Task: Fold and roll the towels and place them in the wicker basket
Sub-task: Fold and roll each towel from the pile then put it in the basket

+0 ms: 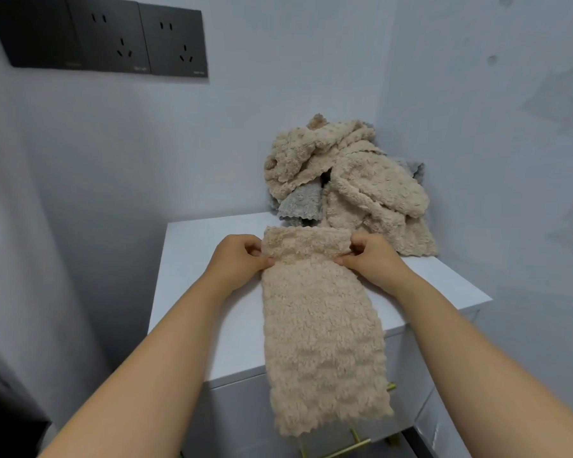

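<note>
Pinching the two ends of a short, plump roll, the left grip (pixel 237 256) and the right grip (pixel 369 256) hold the far end of a beige towel (pixel 315 325). In each grip the fingers curl over the roll's end, and the thumb (pixel 267 262) reaches inward along its near side. The roll (pixel 306 241) lies straight between the two grips, touching both. The towel is thick and fluffy, with a nubby pile in soft crosswise ridges, and it is folded into a long narrow strip. From the grips the strip runs back toward the person, lies flat on the smooth white surface (pixel 196 276), then droops over the front edge and ends in a scalloped hem. Just beyond the right grip, in the corner of the walls, sits a crumpled heap of towels (pixel 354 180) in the same beige fleece. A grey towel (pixel 300 203) with a wavy edge pokes out low on the heap, beyond the roll. Both forearms are bare and stretch forward from the lower corners, converging on the roll with the wrists low over the surface. Below the hanging towel end, brass bar handles (pixel 351 447) show on the cabinet front. High beyond the left grip, dark square wall sockets (pixel 113 38) sit in a row on the pale wall.
</note>
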Action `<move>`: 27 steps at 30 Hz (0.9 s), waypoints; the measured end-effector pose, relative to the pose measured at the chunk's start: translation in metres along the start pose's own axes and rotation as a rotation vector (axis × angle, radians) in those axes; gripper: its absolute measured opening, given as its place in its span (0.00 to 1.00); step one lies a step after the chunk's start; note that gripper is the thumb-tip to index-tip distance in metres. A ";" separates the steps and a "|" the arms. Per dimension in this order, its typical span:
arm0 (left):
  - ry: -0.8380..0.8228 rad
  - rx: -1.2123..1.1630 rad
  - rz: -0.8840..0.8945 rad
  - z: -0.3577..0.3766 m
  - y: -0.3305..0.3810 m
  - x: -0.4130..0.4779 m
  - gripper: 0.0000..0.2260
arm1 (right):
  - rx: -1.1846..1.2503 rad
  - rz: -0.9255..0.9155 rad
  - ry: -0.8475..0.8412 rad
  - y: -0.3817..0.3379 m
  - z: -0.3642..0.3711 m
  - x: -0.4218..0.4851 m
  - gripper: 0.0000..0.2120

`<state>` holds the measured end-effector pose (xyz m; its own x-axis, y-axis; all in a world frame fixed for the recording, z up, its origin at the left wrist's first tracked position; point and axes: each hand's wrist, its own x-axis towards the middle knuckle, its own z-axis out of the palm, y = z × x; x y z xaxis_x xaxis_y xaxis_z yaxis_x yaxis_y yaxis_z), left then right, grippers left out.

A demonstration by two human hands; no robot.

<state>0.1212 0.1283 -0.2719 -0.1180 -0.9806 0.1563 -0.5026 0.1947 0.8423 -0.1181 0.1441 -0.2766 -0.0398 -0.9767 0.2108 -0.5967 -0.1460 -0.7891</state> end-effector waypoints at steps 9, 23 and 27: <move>-0.028 0.039 0.073 -0.007 -0.010 0.000 0.04 | 0.125 -0.020 -0.070 0.003 -0.008 -0.005 0.10; -0.136 -0.007 0.104 -0.009 -0.002 -0.007 0.18 | 0.147 0.038 -0.129 0.003 -0.016 -0.006 0.14; -0.147 0.060 0.084 -0.004 -0.004 -0.004 0.16 | 0.080 0.052 -0.165 -0.005 -0.018 -0.009 0.14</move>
<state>0.1271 0.1318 -0.2735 -0.2835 -0.9481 0.1441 -0.5357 0.2813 0.7962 -0.1297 0.1562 -0.2643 0.0674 -0.9948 0.0764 -0.5318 -0.1006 -0.8409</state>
